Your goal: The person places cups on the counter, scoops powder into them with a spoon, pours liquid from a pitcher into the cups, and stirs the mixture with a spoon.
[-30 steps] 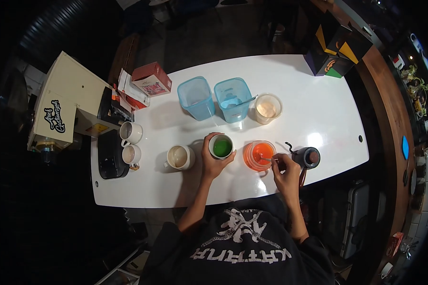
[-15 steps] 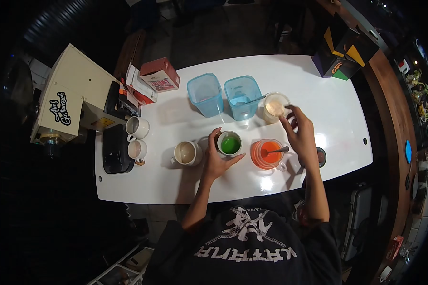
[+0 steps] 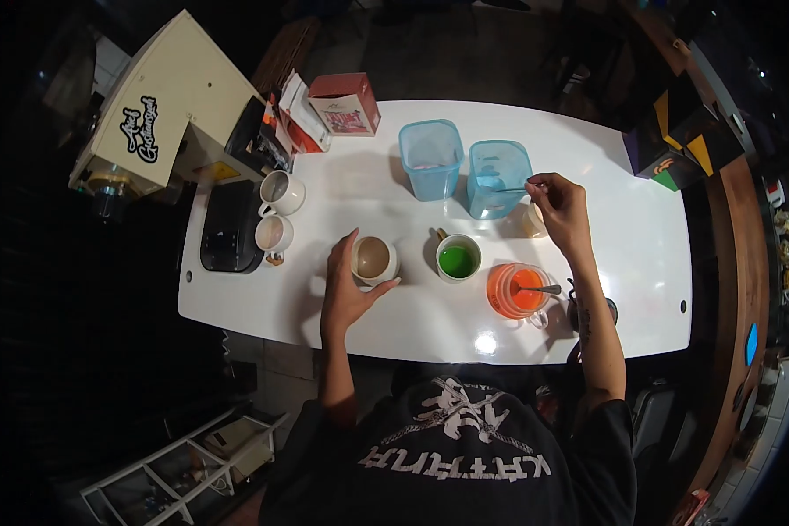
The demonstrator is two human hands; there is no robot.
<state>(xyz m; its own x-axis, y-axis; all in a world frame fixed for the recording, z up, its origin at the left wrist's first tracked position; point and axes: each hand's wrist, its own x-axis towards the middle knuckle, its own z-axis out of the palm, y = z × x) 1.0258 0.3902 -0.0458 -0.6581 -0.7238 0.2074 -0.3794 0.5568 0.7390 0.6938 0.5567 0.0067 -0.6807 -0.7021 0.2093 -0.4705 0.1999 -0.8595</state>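
My left hand (image 3: pixel 349 287) wraps round the near left side of a white mug (image 3: pixel 374 260) with a beige-looking inside, fingers and thumb on its wall. My right hand (image 3: pixel 559 209) pinches the end of a thin spoon handle (image 3: pixel 515 189) that reaches into the right blue plastic container (image 3: pixel 498 180); the spoon's lower end is hidden. Partly behind the right hand is a cup with pale, creamy contents (image 3: pixel 533 223). Between my hands stands a mug of green liquid (image 3: pixel 458 259). Nearer me is a clear glass mug of orange-red liquid (image 3: pixel 510 294) with a spoon standing in it.
Another blue container (image 3: pixel 431 162) stands to the left. Two white mugs (image 3: pixel 280 193) sit beside a black tray (image 3: pixel 228 230) and a cream-coloured machine (image 3: pixel 153 110). A pink box (image 3: pixel 345 105) is at the back, dark boxes (image 3: pixel 679 140) at the far right.
My left hand has let go of the green-liquid mug and moved left onto the beige mug. My right hand has gone from the creamy cup to the spoon. The view has shifted.
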